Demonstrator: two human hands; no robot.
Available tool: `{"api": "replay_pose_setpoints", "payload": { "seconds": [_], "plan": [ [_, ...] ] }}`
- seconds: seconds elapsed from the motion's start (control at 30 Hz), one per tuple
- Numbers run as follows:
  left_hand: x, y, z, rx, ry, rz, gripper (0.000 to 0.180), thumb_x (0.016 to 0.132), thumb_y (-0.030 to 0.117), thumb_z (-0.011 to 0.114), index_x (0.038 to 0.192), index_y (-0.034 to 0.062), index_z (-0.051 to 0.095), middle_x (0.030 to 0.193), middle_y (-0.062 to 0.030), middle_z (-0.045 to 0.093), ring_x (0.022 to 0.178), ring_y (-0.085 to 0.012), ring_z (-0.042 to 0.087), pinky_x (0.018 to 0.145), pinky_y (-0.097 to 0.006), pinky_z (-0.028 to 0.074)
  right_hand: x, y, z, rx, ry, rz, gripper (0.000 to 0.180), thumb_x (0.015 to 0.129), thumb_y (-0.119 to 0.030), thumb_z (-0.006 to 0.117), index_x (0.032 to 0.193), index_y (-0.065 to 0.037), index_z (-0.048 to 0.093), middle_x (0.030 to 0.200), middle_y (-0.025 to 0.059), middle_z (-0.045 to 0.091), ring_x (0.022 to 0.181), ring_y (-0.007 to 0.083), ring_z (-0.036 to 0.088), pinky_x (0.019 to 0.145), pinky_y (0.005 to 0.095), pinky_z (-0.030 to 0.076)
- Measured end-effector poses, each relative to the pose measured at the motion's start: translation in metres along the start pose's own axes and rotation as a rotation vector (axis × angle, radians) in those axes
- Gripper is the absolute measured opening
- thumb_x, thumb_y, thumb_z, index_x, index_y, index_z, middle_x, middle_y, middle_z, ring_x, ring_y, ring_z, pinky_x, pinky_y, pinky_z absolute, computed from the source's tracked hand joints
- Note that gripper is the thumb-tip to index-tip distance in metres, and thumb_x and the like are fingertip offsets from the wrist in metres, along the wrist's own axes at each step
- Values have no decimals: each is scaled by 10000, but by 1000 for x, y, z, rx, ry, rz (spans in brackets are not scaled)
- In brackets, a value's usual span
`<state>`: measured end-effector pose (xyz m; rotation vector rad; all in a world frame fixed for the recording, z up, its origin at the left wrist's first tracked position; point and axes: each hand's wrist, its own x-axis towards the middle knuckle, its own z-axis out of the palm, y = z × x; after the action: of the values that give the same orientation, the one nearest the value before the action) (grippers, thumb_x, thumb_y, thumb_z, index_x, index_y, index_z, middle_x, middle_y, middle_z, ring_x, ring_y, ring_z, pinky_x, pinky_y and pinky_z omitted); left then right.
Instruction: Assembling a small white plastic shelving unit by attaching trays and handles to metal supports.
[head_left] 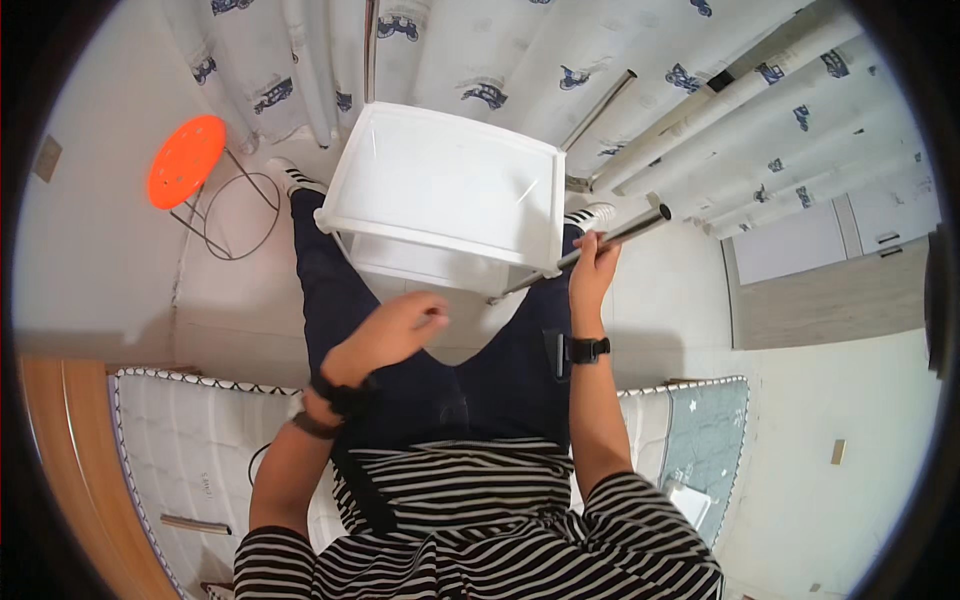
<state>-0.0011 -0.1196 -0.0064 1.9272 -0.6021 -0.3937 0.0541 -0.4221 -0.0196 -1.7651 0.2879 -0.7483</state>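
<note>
A white plastic shelf rack point(450, 180) stands between my legs, with a lower white tier point(430, 262) showing beneath the top one. Metal tubes rise from its two far corners, one a silver post point(600, 108) at the far right. My right hand point(594, 272) is closed around a silver metal tube point(635, 228) beside the near right corner; the tube lies slanted, its open end pointing far right. My left hand point(395, 328) hovers over my lap, short of the near edge, slightly blurred. Its fingers are curled in, and whatever may be inside them is hidden.
An orange round stool point(188, 162) with metal legs stands at the left. Patterned curtains point(490, 60) hang behind the rack. I sit on a quilted bed point(180, 430), where a short tube point(195, 524) lies at the left. Drawers point(840, 290) line the right wall.
</note>
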Motion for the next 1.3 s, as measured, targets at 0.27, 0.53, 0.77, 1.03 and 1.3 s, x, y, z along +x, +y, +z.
{"api": "replay_pose_setpoints", "payload": {
  "seconds": [0.27, 0.53, 0.77, 1.03, 1.3],
  "plan": [
    [130, 4, 90, 505, 207, 289, 396, 823, 151, 573, 1205, 80, 494, 1311, -136, 395, 1249, -309, 345, 1017, -469, 294, -2, 15, 8, 301, -5, 67, 134, 891, -142, 546, 926, -47, 460, 743, -8, 468, 662, 73, 443, 613, 215, 386],
    [142, -35, 109, 621, 185, 145, 549, 738, 1, 533, 1245, 210, 508, 1330, -61, 420, 1281, -213, 329, 1043, -461, 213, -6, 4, 12, 174, -42, 152, 158, 850, -136, 613, 827, -30, 498, 658, -5, 475, 596, 71, 438, 560, 207, 371],
    [149, -36, 107, 480, 265, 207, 466, 741, -45, 491, 1145, 164, 592, 1229, -73, 508, 1220, -223, 395, 997, -384, 280, 26, 3, 16, 534, 163, 257, 251, 814, -97, 640, 637, -39, 471, 571, -36, 407, 520, 47, 360, 482, 218, 302],
    [146, -45, 103, 465, 279, 214, 536, 672, -68, 522, 1143, 176, 600, 1242, -60, 501, 1200, -218, 410, 966, -367, 289, 9, 1, 19, 322, 115, 251, 196, 806, -45, 595, 645, -34, 486, 548, -27, 422, 525, 56, 377, 480, 211, 299],
    [149, -39, 93, 463, 323, 277, 393, 716, -6, 527, 1064, 138, 638, 1136, -67, 568, 1144, -210, 464, 947, -338, 329, 23, 3, 19, 364, 124, 288, 231, 830, -54, 597, 645, -48, 459, 572, -21, 444, 527, 54, 381, 477, 213, 308]
  ]
}}
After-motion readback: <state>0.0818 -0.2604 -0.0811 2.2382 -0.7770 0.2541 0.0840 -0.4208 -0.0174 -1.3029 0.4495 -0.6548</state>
